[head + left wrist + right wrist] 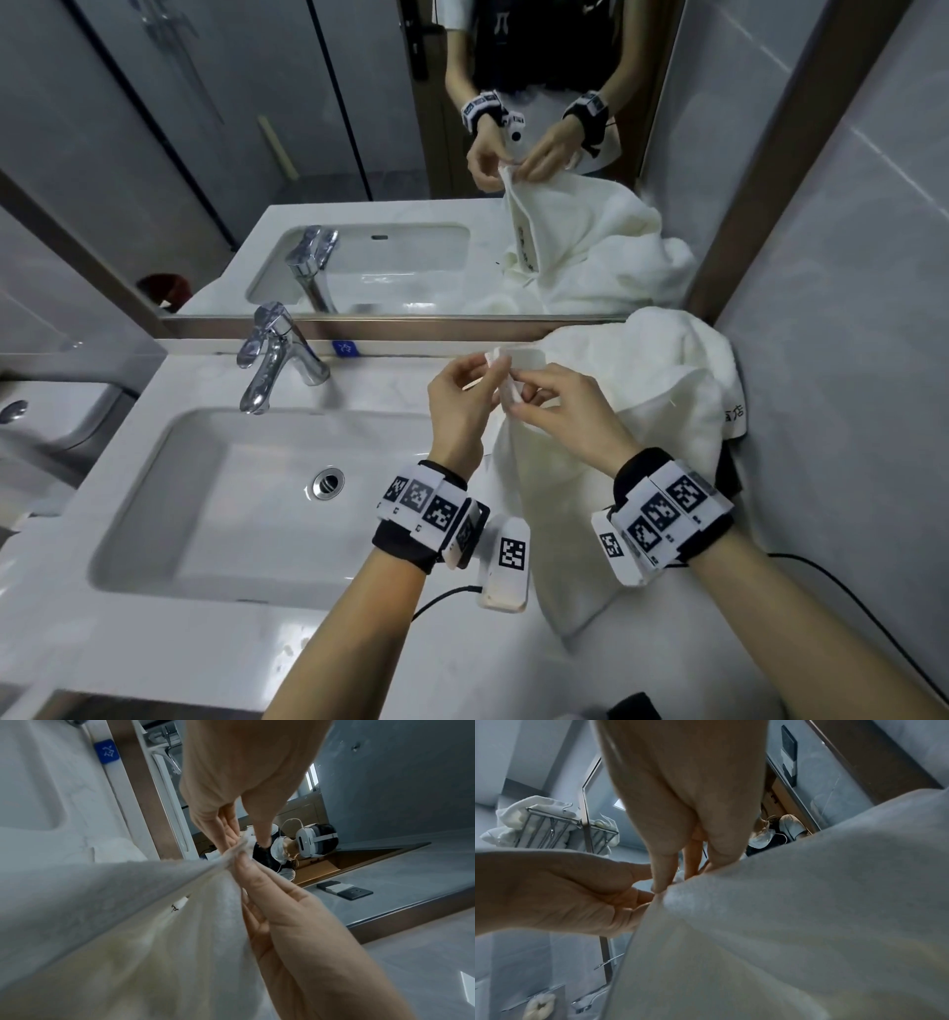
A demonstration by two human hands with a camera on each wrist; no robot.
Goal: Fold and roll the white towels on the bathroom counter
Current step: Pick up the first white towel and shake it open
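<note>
A white towel [554, 514] hangs over the counter [359, 663] right of the sink, lifted by one corner. My left hand [494, 371] pinches that corner between thumb and fingers. My right hand [517, 402] pinches the same hem just beside it, so the two hands almost touch. In the left wrist view the left hand [244, 841] nips the corner and the towel [128, 923] stretches away below. The right wrist view shows the right hand [664, 882] gripping the towel's [782, 923] edge. A second white towel [672, 370] lies crumpled at the back right against the wall.
The sink basin [246, 493] and chrome faucet [272, 360] lie to the left, below the mirror [359, 154]. A grey wall [847, 308] bounds the right side. A black cable [847, 596] trails on the counter. A wall rack [552, 825] holds more towels.
</note>
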